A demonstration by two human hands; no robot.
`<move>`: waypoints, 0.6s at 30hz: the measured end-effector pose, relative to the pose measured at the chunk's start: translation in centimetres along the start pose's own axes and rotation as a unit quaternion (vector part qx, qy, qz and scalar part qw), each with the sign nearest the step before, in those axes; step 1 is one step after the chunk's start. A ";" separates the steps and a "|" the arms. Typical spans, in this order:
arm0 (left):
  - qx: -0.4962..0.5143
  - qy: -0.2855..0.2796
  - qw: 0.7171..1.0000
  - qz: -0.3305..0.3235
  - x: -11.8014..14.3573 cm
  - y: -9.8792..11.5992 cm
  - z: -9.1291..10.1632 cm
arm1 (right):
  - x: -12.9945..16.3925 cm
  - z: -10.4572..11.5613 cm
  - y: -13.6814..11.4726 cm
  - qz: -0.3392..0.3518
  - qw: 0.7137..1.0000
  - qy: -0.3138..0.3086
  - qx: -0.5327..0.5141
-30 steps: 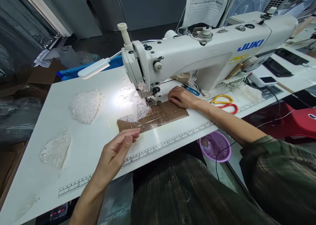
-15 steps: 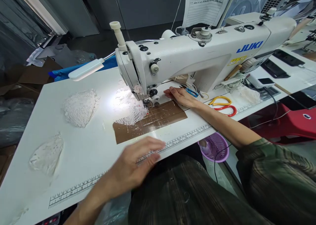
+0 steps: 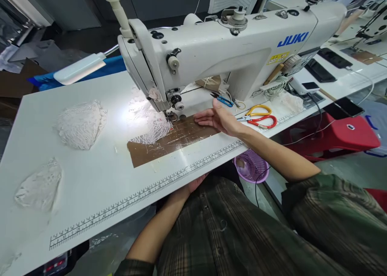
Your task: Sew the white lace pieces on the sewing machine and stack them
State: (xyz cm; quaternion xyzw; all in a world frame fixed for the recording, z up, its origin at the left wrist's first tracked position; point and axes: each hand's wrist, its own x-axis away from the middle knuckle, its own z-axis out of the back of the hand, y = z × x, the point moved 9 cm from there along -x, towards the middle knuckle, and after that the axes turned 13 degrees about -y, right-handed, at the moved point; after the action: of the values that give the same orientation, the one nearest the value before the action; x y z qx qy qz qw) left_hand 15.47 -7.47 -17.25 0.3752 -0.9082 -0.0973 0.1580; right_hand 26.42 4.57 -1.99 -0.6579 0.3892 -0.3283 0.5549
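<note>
My right hand (image 3: 218, 119) lies on its side at the right end of a brown sheet (image 3: 151, 151) on the sewing table, fingers stretched and holding nothing. Just beyond it are blue thread snips (image 3: 224, 100). White lace fabric (image 3: 154, 128) sits under the presser foot of the white sewing machine (image 3: 208, 46), its near edge spread over the brown sheet. My left hand (image 3: 193, 185) is at the table's front edge, close to my body. The tabletop hides its fingers, so whatever it touches cannot be seen.
Two white lace pieces, a fuller one (image 3: 81, 124) and a flatter one (image 3: 40, 187), lie on the left. Red-and-yellow-handled scissors (image 3: 261, 116) lie right of my wrist. A printed ruler (image 3: 145, 193) follows the front edge; a purple basket (image 3: 250, 166) stands below. A lamp (image 3: 80, 68) juts out left.
My left hand has gone from above the table's front edge down beneath it. My right hand has shifted nearer, onto the brown sheet, its fingers straighter. The view has shifted; the lace stays under the foot.
</note>
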 end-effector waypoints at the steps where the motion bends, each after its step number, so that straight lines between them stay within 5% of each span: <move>1: 0.004 -0.006 1.000 0.011 -0.4 -0.3 -0.7 | 0.0 -0.4 0.3 -0.008 1.000 -0.006 0.022; 9: 0.037 -0.060 0.991 0.113 -0.5 -3.9 -5.2 | 6.2 -6.3 0.3 -0.031 0.974 -0.124 0.186; 18: 0.053 -0.010 0.994 0.092 0.0 -3.9 -5.4 | 12.3 -8.0 2.8 -0.101 0.979 -0.154 -0.084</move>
State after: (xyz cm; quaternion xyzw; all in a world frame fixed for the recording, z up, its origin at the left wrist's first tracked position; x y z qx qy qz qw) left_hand 19.94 -10.54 -13.42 0.2967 -0.9444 -0.0377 0.1365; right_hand 24.98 -10.25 -3.43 -0.7808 0.2564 -0.2436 0.5150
